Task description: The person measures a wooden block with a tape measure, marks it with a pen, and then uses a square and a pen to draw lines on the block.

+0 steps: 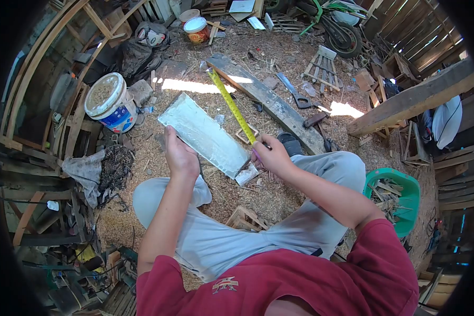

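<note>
While the left hand (180, 155) grips the pale board (205, 134), right hand (273, 156) fingers pinch the tape measure (231, 105).

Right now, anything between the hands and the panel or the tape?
Nothing visible. The left hand already grips the flat panel at its edge; the right hand holds the yellow tape measure, which runs out alongside the panel.

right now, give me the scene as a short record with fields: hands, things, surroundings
left hand: grips the near edge of a pale flat panel, tilted over the lap
right hand: holds the yellow tape measure, blade extended away along the panel's side
posture: seated, knees apart, grey trousers, red shirt
ground: sawdust and wood shavings
left of the person: white bucket
right of the person: green basket with wood scraps
ahead: long dark plank, hand saw
</note>
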Available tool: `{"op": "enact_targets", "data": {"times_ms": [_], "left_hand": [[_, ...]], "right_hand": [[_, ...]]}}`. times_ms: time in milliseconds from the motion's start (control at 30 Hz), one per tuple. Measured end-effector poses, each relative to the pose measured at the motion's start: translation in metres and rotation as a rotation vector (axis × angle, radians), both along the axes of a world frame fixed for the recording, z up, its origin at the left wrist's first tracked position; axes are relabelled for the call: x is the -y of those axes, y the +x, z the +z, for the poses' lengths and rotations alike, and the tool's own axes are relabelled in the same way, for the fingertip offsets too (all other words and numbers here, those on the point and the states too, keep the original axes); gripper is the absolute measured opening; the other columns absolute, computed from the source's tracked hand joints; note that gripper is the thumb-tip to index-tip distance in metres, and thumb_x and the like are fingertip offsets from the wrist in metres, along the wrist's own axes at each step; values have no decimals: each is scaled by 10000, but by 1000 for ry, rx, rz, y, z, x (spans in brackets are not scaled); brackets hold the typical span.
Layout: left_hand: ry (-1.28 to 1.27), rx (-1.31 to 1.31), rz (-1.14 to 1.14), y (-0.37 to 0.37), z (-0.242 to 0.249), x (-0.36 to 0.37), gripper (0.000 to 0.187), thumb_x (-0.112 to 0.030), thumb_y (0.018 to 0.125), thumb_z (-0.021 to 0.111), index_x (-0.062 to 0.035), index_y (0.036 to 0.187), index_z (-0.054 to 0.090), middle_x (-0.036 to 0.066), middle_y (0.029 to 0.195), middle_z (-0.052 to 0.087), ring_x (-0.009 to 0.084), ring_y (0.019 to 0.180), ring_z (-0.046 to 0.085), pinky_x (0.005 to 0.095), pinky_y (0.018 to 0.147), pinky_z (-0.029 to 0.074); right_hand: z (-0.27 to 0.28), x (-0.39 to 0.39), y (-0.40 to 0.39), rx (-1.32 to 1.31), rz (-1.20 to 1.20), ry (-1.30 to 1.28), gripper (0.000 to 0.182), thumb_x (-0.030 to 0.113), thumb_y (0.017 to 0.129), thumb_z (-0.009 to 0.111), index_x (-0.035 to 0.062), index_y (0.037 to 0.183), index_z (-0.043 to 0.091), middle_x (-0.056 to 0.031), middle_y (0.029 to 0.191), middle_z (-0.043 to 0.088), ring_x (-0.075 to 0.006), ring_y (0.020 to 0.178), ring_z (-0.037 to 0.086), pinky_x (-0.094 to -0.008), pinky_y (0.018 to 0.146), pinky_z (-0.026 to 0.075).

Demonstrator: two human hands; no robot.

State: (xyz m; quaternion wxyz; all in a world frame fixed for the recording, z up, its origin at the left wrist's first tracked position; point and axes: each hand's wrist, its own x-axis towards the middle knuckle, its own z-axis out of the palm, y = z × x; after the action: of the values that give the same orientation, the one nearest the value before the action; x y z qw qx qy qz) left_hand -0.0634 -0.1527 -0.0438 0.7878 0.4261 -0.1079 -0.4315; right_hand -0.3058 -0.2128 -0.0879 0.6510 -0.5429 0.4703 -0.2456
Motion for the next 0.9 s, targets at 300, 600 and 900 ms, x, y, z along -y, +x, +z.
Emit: {"op": "enact_targets", "data": {"times_ms": [300,600,900], "left_hand": [[-9,-33,-34,-1,6,-3,491,-363,1143,353,-38,1508,406,118,1522,509,256,1389,519,430,1177,406],[-12,-22,-29,-2,11,-5,484,-348,1142,360,-42,1516,401,111,1534,502,245,1400,509,414,1185,398],[37,69,-14,-17,24,-7,411,-325,1144,368,-57,1448,440,116,1432,556,252,1326,561,423,1141,442]], "right_hand": [[-11,7,-4,-68,-14,-12,227,214,970,557,-6,951,610,-101,776,719,-162,673,688,-321,614,533],[-33,8,-2,-202,26,-47,272,255,969,616,-7,1043,626,-135,835,743,-203,721,718,-364,684,558],[20,17,7,-52,-60,-510,338,303,1101,525,15,1245,629,-55,913,676,-112,846,622,-268,762,494]]}}
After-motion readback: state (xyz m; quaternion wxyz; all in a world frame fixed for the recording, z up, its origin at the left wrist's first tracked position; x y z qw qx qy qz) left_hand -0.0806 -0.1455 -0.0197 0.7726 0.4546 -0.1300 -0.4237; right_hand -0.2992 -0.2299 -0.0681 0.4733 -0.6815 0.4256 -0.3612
